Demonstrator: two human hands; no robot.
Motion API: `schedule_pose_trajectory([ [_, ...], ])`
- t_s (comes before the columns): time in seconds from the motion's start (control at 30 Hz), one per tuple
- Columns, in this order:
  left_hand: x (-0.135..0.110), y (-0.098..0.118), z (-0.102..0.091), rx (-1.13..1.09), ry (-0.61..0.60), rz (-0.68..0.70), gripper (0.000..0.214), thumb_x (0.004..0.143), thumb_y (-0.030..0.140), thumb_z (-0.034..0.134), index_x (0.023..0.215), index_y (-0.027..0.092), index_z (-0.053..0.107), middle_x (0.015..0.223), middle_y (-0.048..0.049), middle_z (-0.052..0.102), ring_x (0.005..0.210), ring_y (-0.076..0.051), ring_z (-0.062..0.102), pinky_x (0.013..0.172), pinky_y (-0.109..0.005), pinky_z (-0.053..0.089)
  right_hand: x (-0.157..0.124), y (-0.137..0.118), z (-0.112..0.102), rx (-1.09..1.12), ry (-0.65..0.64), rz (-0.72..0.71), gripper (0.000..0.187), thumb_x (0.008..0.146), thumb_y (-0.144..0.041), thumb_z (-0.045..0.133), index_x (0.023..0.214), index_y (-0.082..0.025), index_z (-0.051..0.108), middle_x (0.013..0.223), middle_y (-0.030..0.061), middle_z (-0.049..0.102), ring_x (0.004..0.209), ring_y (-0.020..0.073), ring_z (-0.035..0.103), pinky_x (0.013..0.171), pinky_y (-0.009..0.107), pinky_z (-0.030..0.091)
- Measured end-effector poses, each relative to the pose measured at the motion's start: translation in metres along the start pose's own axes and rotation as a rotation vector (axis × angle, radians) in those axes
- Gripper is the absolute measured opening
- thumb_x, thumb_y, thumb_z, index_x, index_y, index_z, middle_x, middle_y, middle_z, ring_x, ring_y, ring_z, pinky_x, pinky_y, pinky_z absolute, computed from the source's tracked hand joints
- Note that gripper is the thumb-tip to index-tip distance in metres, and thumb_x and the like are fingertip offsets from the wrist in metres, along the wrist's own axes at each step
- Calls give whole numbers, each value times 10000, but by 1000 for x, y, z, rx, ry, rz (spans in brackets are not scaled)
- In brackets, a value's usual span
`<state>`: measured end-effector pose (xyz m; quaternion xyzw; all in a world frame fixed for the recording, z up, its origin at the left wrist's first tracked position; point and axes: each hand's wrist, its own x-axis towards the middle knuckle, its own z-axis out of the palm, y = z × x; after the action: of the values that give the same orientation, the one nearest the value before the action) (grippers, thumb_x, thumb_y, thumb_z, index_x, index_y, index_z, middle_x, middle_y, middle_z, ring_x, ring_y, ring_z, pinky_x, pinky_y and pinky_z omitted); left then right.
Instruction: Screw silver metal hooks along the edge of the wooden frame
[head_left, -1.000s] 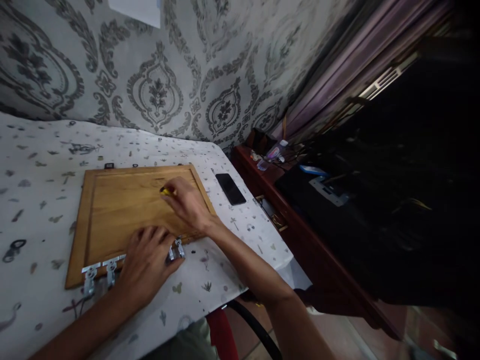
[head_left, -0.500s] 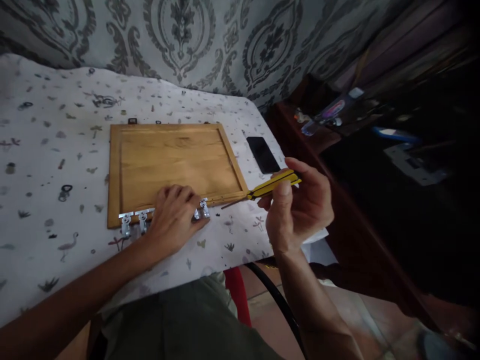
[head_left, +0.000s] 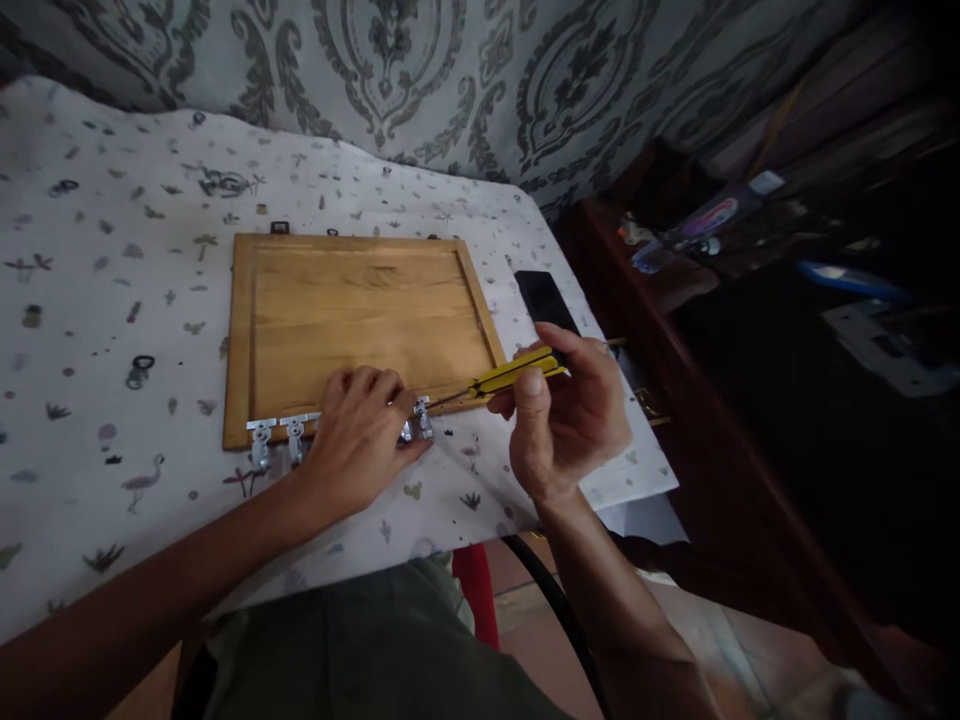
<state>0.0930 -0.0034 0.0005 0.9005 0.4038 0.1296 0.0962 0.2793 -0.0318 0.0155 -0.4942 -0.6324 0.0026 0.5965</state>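
A framed wooden panel [head_left: 367, 315] lies flat on the cloth-covered table, with several silvery metal hinges [head_left: 261, 440] along its near edge. My left hand [head_left: 356, 430] rests over that edge, fingers curled and thumb against the rightmost hinge [head_left: 424, 418], covering part of the row. In my right hand [head_left: 577, 415] is a screwdriver [head_left: 499, 378] with a yellow and black handle. Its thin shaft points left, and the tip reaches the rightmost hinge; whether it sits in a screw cannot be made out.
A dark phone [head_left: 546, 300] lies right of the panel, partly behind my right hand. The patterned tablecloth [head_left: 165, 330] runs up to a grey patterned curtain [head_left: 480, 90]. Dark wooden furniture on the right bears a clear bottle [head_left: 697, 225] and a blue-edged object [head_left: 851, 280].
My right hand has brought the screwdriver left, so its tip now meets the rightmost hinge. The left hand keeps its place on the panel edge. The whole view has shifted slightly.
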Motion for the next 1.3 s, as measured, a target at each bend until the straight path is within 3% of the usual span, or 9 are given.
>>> schedule_pose_trajectory([
  [0.33,1,0,3,-10,3,1,335,859,422,786,1035,147,714,1075,-106,682,1074,-339,582,945,-523,434,1,-5,0,-17,-23,-47,312,1019,-236,561,1320,-268,633,982,37,582,497,61,551,372,206,491],
  [0.67,2,1,2,-19,-46,-16,318,878,419,766,1044,153,717,1087,-103,679,1088,-342,570,966,-535,415,3,-6,2,24,4,-10,311,991,-270,615,1291,-299,694,948,24,608,489,58,540,363,210,494],
  [0.83,1,1,2,-26,-27,-15,299,875,408,768,1027,156,715,1075,-100,683,1077,-335,568,974,-533,412,-3,-5,-2,22,0,84,312,982,-276,625,1287,-297,692,968,16,608,472,40,539,363,196,497],
  [1.03,1,2,3,-21,-7,-15,312,861,421,781,1033,171,709,1071,-96,686,1073,-331,567,971,-526,416,-12,-3,0,59,79,177,295,979,-273,630,1267,-311,685,937,11,597,487,46,546,373,180,489],
  [1.3,1,2,2,-17,5,-7,311,851,416,791,1011,162,708,1050,-96,685,1049,-334,572,952,-528,437,-12,0,5,16,161,114,325,969,-177,579,1267,-256,683,920,20,598,457,36,516,372,171,452],
])
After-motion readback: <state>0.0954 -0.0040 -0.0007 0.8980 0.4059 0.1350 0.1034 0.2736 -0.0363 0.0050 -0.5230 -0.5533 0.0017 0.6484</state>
